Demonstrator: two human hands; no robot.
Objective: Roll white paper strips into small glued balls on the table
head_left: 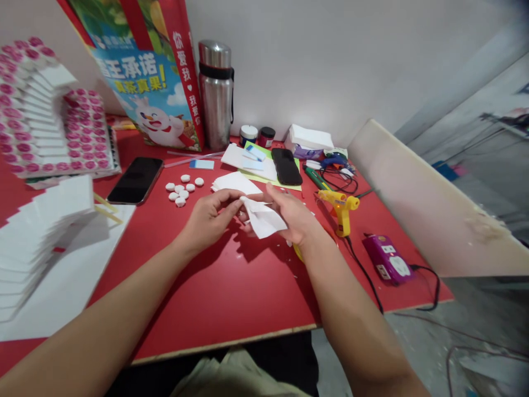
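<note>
Both my hands hold one piece of thin white paper (264, 219) above the red table. My left hand (212, 216) pinches its upper left corner between thumb and fingers. Around its right side, my right hand (291, 212) is closed, with some fingers hidden behind the sheet. Just behind my hands lies a stack of white paper squares (235, 182). Several small round white pieces (182, 190) are grouped on the table to the left of my left hand. Something yellow, mostly hidden, shows under my right wrist.
A yellow glue gun (341, 209) and a purple power socket (388, 259) with cables stand at the right. Phones, a steel flask (215, 94), a printed bag (152, 82) and paint jars (248, 134) are at the back. Fanned white pieces (45, 231) lie left.
</note>
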